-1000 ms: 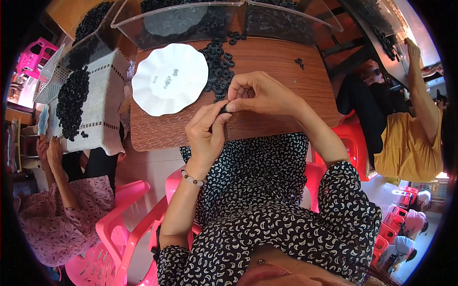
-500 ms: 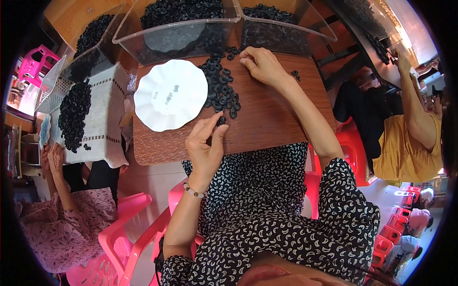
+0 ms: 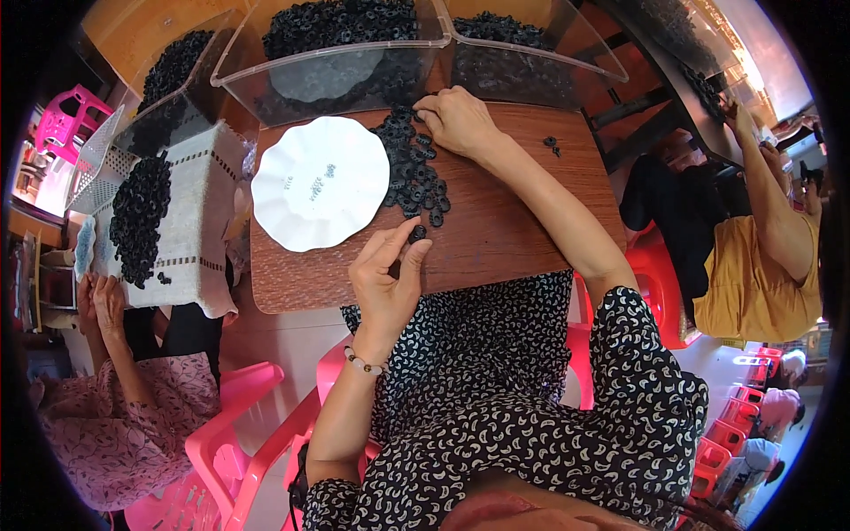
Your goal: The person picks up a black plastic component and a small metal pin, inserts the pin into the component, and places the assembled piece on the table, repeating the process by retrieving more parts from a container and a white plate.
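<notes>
Holding a small black part [image 3: 417, 234] between thumb and forefinger, your left hand [image 3: 382, 279] is located, in the head view, at the near side of the brown table [image 3: 522, 208]. The grip is narrow, with the part clamped at the fingertips. Your right hand [image 3: 462, 122] has its fingers bent at the far end of the black parts pile [image 3: 412, 181]; you cannot tell whether they grasp a piece. The pile lies just right of the scalloped white plate [image 3: 279, 208], below the transparent bin [image 3: 257, 93].
</notes>
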Available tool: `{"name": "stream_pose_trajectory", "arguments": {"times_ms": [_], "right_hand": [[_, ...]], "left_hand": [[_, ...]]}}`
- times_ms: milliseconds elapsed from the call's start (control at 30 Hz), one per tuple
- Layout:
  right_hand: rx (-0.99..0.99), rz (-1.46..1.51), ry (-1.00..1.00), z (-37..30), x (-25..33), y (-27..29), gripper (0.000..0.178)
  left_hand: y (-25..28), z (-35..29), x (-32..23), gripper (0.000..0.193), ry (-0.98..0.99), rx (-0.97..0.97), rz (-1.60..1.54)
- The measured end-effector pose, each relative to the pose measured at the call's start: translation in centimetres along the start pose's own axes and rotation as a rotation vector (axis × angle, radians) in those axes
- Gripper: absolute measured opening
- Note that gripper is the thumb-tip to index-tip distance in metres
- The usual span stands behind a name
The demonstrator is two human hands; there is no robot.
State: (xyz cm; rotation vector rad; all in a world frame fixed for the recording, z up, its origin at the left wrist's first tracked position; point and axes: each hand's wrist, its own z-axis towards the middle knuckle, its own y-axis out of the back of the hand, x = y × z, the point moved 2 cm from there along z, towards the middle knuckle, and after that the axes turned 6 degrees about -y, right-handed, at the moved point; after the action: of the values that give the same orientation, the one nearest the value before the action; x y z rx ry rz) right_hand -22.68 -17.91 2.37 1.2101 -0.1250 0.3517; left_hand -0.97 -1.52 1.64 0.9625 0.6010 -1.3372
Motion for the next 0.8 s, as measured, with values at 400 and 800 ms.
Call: {"name": "stream_pose_trajectory", "arguments": {"times_ms": [400,800], "right_hand": [[0.209,0.133,-0.100,-1.7,0.7,2.5,0.021],[0.171,0.178,-0.055,-0.7,0.6,1.6,0.019]], "left_hand": [[0.0,0.1,0.1,0.030,-0.040,0.016,0.022],[0.0,0.1,0.0,0.030,-0.003,0.029,0.027]]}}
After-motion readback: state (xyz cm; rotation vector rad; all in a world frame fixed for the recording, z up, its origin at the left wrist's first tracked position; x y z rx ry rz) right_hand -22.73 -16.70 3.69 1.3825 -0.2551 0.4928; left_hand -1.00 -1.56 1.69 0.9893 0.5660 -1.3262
